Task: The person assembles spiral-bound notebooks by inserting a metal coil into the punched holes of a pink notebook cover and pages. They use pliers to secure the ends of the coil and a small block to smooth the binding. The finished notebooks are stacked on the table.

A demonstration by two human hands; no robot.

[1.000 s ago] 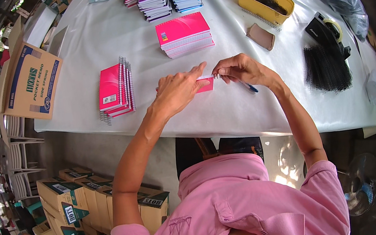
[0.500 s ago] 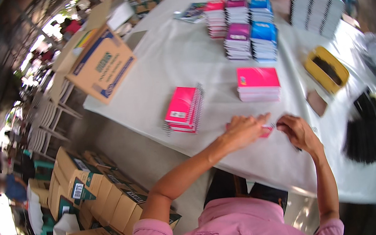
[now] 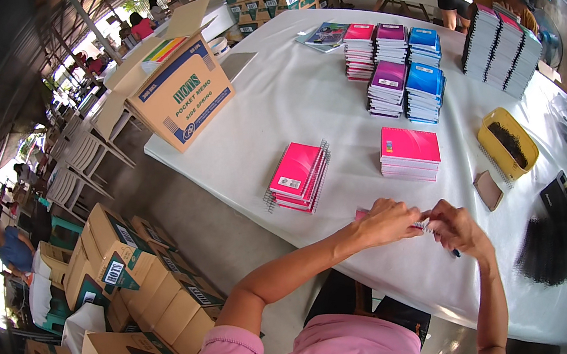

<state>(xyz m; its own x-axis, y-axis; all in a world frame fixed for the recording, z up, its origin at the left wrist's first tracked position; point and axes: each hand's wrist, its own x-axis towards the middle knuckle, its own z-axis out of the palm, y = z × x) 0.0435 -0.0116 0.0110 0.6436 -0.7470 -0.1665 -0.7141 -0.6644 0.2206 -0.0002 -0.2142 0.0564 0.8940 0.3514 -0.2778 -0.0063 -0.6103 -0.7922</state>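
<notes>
My left hand [image 3: 387,220] is curled over a small pink notebook [image 3: 361,214] at the table's near edge, covering most of it. My right hand [image 3: 459,230] meets it, fingers pinched by the metallic spiral wire [image 3: 421,225] at the notebook's end. A dark tip [image 3: 456,253] shows below the right hand; what it belongs to is hidden. Beyond the hands lie a stack of pink notebooks with spiral wires sticking out [image 3: 297,168] on the left and a neater pink stack [image 3: 409,152] on the right.
Purple, blue and pink notebook stacks [image 3: 387,86] stand farther back, with tall spiral-bound stacks [image 3: 501,48] at far right. A yellow tub [image 3: 523,154], brown pad [image 3: 488,190] and black wires [image 3: 544,249] lie right. An open carton [image 3: 182,97] sits far left; cartons [image 3: 145,276] fill the floor.
My hands have come together at the notebook's wire end; before, a small gap separated them. My left fingers, stretched out earlier, are now curled. The whole view has shifted.
</notes>
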